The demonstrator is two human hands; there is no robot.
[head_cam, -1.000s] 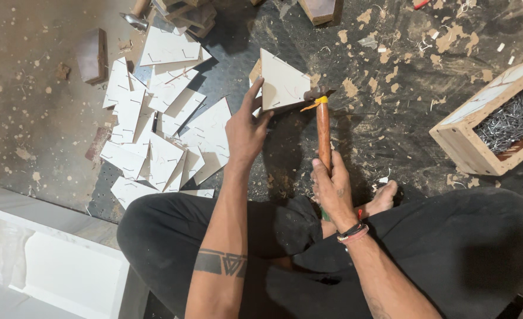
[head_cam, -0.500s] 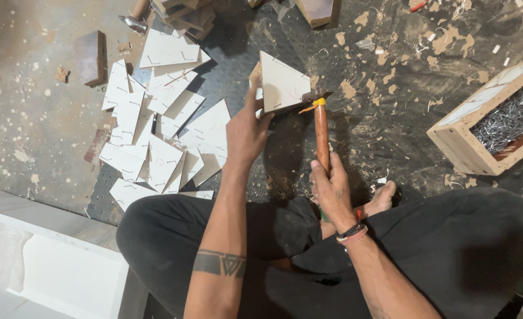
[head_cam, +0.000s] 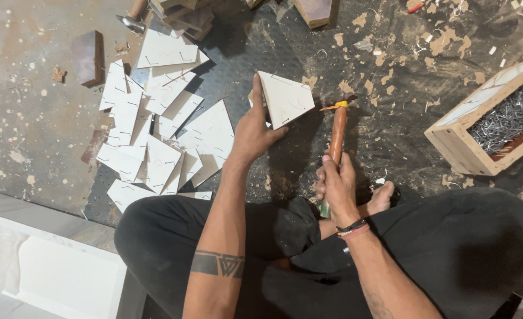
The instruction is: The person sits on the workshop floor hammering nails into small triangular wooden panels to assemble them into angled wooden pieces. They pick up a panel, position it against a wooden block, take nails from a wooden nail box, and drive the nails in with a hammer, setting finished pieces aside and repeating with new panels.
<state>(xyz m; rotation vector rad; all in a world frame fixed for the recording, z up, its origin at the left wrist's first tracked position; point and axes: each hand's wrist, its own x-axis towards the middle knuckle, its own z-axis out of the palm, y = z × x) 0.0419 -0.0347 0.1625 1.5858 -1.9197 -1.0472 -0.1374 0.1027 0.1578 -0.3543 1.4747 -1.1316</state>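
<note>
I sit cross-legged on a dark floor. My left hand [head_cam: 254, 131] holds a white triangular board piece [head_cam: 285, 98] up on its edge, thumb behind it and fingers at its lower edge. My right hand [head_cam: 336, 188] is shut on the orange wooden handle of a hammer [head_cam: 336, 137]. The hammer's head, by a yellow band, is blurred beside the right edge of the white piece.
A pile of several white triangular pieces [head_cam: 158, 136] lies to the left. A wooden box of nails [head_cam: 498, 118] stands at the right. Wooden blocks [head_cam: 89, 57] and wood chips [head_cam: 444, 38] lie further off. A white ledge [head_cam: 49, 260] runs at the lower left.
The hammer head has stayed beside the white piece's right edge and looks blurred now. My left hand keeps holding the piece in place.
</note>
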